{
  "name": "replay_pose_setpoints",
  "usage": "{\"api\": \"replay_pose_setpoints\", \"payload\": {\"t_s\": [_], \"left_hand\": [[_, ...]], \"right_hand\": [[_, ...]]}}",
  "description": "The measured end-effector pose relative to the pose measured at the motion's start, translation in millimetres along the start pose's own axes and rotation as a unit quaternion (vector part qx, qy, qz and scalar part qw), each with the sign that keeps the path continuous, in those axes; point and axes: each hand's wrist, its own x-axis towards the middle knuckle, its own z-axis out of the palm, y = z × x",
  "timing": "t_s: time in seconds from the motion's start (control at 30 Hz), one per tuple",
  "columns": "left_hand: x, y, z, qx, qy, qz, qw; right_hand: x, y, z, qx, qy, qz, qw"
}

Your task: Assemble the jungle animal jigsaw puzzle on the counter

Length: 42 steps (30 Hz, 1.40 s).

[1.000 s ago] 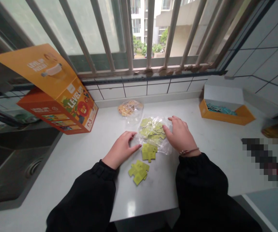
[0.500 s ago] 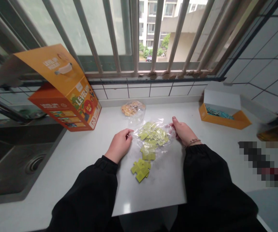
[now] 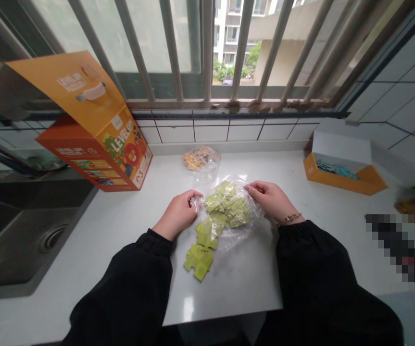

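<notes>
A clear plastic bag [image 3: 254, 223] lies on the white countertop between my hands, with several yellow-green puzzle pieces [image 3: 225, 202] in it. My left hand [image 3: 180, 211] pinches the bag's left edge. At its right side my right hand [image 3: 274, 199] grips the plastic with thumb and forefinger. The bag's opening seems to face me, and a puzzle piece [image 3: 206, 235] lies at it, partly under the film. Nearer to me, loose green pieces [image 3: 199, 260] rest on the counter, one overlapping another.
A tall orange puzzle box [image 3: 120, 154] with its lid raised stands at the left, beside a dark sink [image 3: 16, 230]. Behind the bag lies another clear bag of orange pieces [image 3: 200, 158]. An open yellow box [image 3: 344, 178] at the right holds blue pieces. A barred window is behind.
My right hand has shifted its hold onto the bag's upper right side, thumb now tucked in. More green pieces show at the opening, and the loose ones lie lower and further left.
</notes>
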Motion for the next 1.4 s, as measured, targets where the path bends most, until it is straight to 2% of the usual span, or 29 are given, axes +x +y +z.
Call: {"api": "replay_pose_setpoints", "payload": {"t_s": [0.2, 0.37, 0.57, 0.83, 1.0, 1.17, 1.4], "left_hand": [[1.9, -1.6, 1.1, -0.011, 0.011, -0.008, 1.0], [1.0, -0.4, 1.1, -0.008, -0.002, -0.001, 1.0], [0.0, 3.1, 2.2, -0.014, -0.01, -0.021, 1.0], [-0.1, 2.0, 2.2, 0.007, -0.006, -0.018, 1.0], [-0.2, 1.3, 2.9, 0.017, 0.002, -0.01, 1.0], [0.0, 3.3, 2.1, 0.022, 0.013, -0.003, 1.0], [0.6, 2.5, 1.4, 0.03, 0.022, 0.008, 0.999]], "right_hand": [[-3.1, -3.0, -2.7, 0.149, 0.028, -0.046, 0.987], [-3.8, -0.9, -2.8, 0.238, 0.041, -0.044, 0.969], [-2.9, -3.2, -9.4, 0.329, 0.121, -0.035, 0.936], [-0.4, 6.0, -37.9, 0.329, 0.216, -0.045, 0.918], [-2.5, 3.6, -44.6, 0.325, 0.258, -0.07, 0.907], [-5.0, -1.0, -45.1, 0.339, 0.333, -0.122, 0.872], [-3.5, -2.3, -50.2, 0.346, 0.406, -0.138, 0.834]]}}
